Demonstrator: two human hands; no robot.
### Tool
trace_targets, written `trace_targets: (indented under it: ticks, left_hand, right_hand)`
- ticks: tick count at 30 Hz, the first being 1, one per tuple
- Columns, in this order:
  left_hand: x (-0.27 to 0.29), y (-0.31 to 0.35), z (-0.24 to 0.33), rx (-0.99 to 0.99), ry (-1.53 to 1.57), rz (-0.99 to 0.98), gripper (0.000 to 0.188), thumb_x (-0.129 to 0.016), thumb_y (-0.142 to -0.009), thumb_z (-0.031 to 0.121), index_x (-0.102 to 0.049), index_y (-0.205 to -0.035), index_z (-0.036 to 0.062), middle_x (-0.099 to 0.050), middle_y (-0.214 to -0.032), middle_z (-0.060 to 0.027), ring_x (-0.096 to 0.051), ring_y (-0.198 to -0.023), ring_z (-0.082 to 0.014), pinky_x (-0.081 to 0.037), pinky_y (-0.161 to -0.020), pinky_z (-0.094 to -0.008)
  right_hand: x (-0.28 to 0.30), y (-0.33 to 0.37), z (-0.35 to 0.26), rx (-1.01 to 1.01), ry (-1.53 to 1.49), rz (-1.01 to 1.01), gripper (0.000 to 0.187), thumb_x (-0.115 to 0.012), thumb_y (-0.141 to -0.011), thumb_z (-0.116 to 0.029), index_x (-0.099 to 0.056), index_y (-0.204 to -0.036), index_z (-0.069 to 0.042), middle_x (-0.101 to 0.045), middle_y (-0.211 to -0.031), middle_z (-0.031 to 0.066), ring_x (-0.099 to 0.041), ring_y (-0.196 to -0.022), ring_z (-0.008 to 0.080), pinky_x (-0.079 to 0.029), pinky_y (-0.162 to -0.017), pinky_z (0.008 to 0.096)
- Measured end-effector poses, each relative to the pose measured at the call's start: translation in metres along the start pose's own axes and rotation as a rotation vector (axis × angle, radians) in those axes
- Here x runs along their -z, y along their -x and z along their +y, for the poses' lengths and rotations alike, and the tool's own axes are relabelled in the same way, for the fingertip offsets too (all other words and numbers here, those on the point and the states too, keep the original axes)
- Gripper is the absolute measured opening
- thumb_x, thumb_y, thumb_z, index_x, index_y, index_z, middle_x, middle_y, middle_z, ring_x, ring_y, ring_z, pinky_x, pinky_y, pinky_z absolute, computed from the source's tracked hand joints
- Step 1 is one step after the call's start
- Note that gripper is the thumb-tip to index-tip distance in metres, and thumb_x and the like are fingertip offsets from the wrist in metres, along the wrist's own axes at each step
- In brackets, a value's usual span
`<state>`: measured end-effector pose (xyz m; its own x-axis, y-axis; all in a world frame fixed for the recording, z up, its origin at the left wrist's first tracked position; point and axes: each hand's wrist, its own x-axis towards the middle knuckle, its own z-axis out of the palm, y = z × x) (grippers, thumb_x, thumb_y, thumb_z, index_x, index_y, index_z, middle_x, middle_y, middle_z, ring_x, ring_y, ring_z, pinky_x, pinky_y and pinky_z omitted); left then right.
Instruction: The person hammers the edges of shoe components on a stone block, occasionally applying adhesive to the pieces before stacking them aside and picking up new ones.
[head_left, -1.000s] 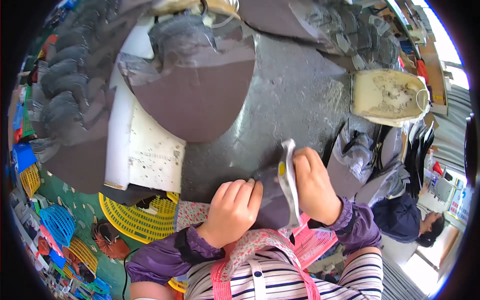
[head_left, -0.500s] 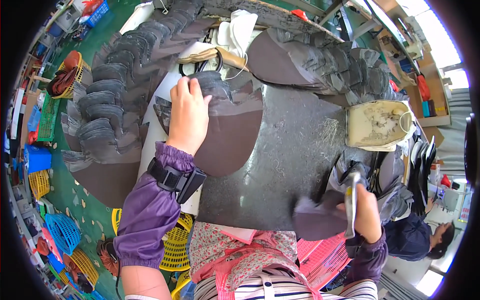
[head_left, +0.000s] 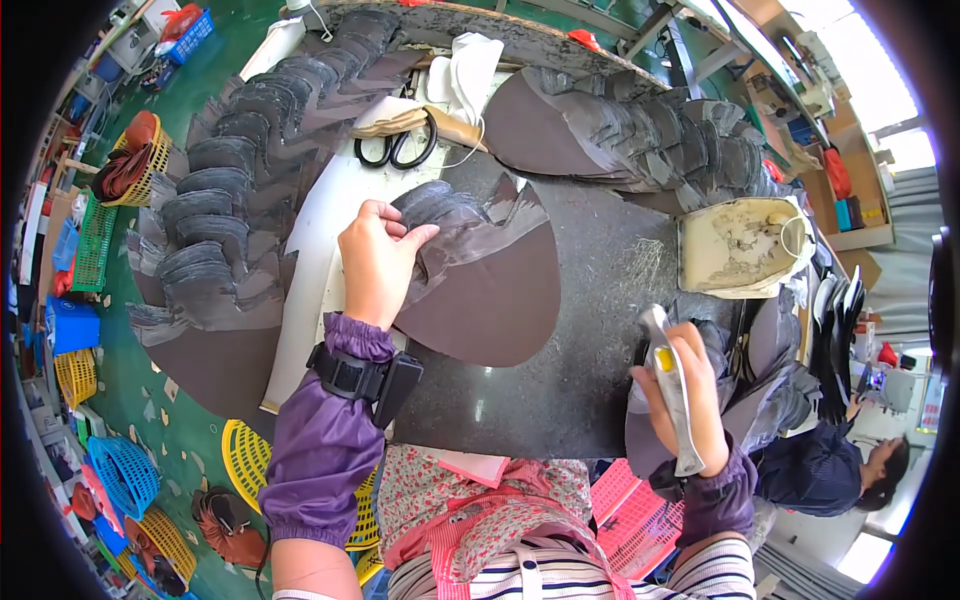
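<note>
My left hand (head_left: pixel 378 262) pinches the upper left edge of a fanned stack of dark brown cut pieces (head_left: pixel 495 300), with thumb and fingers pressed together. The stack lies on a dark work board (head_left: pixel 590 270); its overlapped edges look grey and scuffed. On the right, my right hand (head_left: pixel 690 390) is closed round a silver, curved tool (head_left: pixel 672 385) with a yellow patch; its exact kind is unclear. Under this hand hangs another dark brown piece (head_left: pixel 645 435) at the board's right edge, partly hidden by the fingers, so I cannot tell if they grip it.
Black-handled scissors (head_left: pixel 397 140) and a tan glove-like item (head_left: pixel 430 122) lie beyond my left hand. Long fanned rows of pieces (head_left: pixel 220 190) stand left, more (head_left: pixel 620 130) at the back. A cream container (head_left: pixel 740 250) sits right. Someone in dark clothing (head_left: pixel 820 470) works far right.
The fanned brown stack has slid right and slightly nearer, with my left hand at its edge. My right hand has shifted left and away from me with the silver tool. The scissors show more fully.
</note>
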<state>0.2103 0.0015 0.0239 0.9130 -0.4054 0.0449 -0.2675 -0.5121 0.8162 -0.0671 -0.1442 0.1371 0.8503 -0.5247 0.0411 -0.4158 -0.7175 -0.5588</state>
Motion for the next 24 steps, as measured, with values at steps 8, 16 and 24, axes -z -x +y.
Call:
trace_targets:
  ticks: [8, 16, 24]
  left_hand:
    - [0.002, 0.028, 0.016, -0.082, 0.268, 0.055, 0.029, -0.08, -0.076, 0.008, -0.058, -0.091, -0.0023, -0.061, -0.071, -0.0078, -0.058, -0.06, -0.015, -0.048, -0.057, -0.0289]
    - [0.031, 0.043, 0.041, -0.45, -0.068, 0.013, 0.021, -0.076, -0.079, 0.01, -0.058, -0.079, -0.0011, -0.054, -0.069, -0.008, -0.053, -0.058, -0.0189, -0.043, -0.057, -0.0308]
    - [0.025, 0.016, 0.056, -0.472, 0.024, -0.176, 0.027, -0.076, -0.079, 0.021, -0.062, -0.079, -0.0021, -0.056, -0.077, -0.0124, -0.053, -0.065, -0.0276, -0.042, -0.059, -0.0359]
  right_hand:
    - [-0.049, -0.105, -0.031, -0.239, -0.611, -0.298, 0.034, -0.069, -0.082, 0.0, -0.052, -0.112, 0.001, -0.061, -0.082, 0.0057, -0.065, -0.071, 0.0144, -0.051, -0.051, 0.0256]
    - [-0.083, -0.125, -0.007, 0.339, -0.155, 0.045, 0.041, -0.078, -0.07, -0.001, -0.051, -0.102, 0.001, -0.062, -0.077, 0.0134, -0.063, -0.066, 0.0323, -0.051, -0.056, 0.0385]
    - [-0.022, -0.04, -0.058, 0.277, -0.14, -0.116, 0.032, -0.076, -0.073, 0.001, -0.053, -0.096, 0.001, -0.061, -0.078, 0.0135, -0.065, -0.065, 0.0306, -0.051, -0.056, 0.0356]
